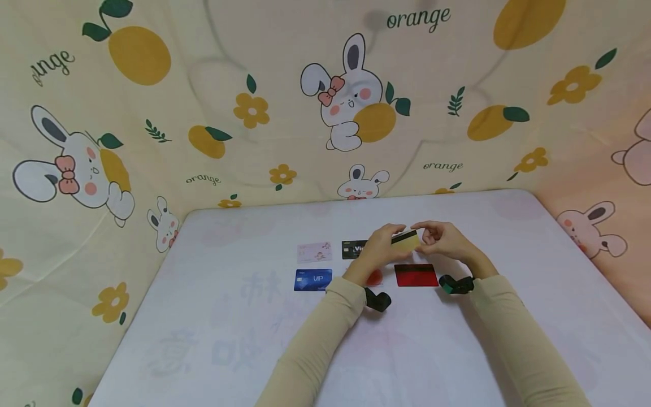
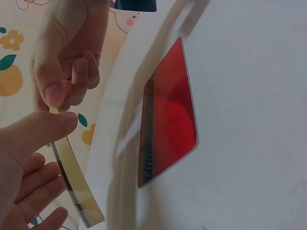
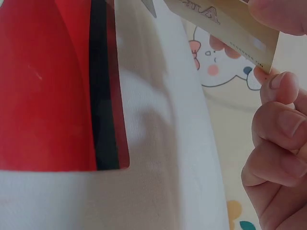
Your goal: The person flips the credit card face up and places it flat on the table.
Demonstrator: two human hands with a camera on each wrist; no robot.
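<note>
A gold card [image 1: 406, 242] with a dark stripe is held up above the far part of the white table. My left hand [image 1: 380, 249] grips it from the left, thumb on one face and fingers behind. From the right, my right hand [image 1: 447, 240] pinches its other end, the remaining fingers curled in. Just below the hands lies a red card [image 1: 416, 276] with a black stripe, flat on the table. A black card [image 1: 352, 249] lettered "Vi" is partly covered by my left hand. Below it, another card with a red-orange circle [image 1: 375, 277] is mostly hidden by the left wrist.
On the left lie a pale pink card [image 1: 314, 252] and, nearer me, a blue card [image 1: 311, 280] marked VIP. The white table [image 1: 213, 328] ends at a patterned cloth [image 1: 285, 113] behind. Each wrist wears a black device.
</note>
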